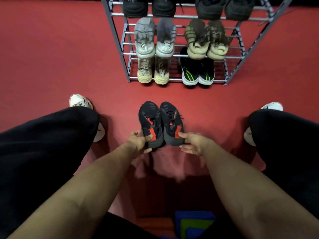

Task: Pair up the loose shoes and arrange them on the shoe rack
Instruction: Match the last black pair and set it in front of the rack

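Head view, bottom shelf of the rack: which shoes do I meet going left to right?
Beige pair → black pair with green stripes, both on the shoe rack.

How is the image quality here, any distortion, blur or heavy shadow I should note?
Head view: wide-angle bend splays the shoe rack posts outward; the top shelf's dark shoes are dim and cropped; the black and red shoes, held by the left hand and right hand, look slightly soft; soft shadows on the red floor under the arms.
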